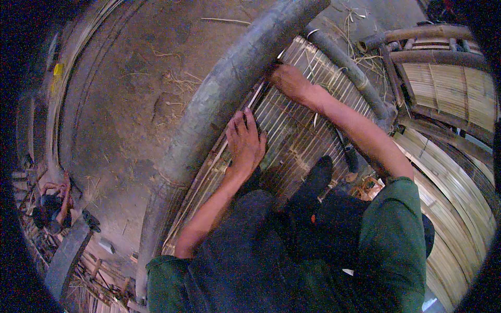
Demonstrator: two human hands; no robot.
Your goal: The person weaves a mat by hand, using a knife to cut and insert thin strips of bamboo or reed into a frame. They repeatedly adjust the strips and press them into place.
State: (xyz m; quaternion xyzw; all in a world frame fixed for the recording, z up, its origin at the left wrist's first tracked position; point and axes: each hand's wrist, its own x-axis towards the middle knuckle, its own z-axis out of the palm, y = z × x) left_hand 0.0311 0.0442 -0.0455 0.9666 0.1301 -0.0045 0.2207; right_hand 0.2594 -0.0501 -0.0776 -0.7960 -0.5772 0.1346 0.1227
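A thick grey bamboo pole (209, 104) runs slantwise along the edge of a bed of thin bamboo slats (295, 130). My left hand (245, 141) rests at the slats' edge beside the pole, fingers stretched out and slightly apart. Farther along the same edge, my right hand (289, 81) is closed in a fist close against the pole. Whatever its fingers hold is hidden. Between the two hands a pale, narrow strip (256, 95) lies along the pole. My dark-clad legs and a foot are over the slats.
A thinner bamboo pole (349, 70) borders the slats' far right side. Bamboo furniture with a slatted panel (443, 86) stands at right, above curved bamboo slats (443, 208). Another person (52, 203) is at lower left. Scattered fibres (177, 78) lie on the earthen floor.
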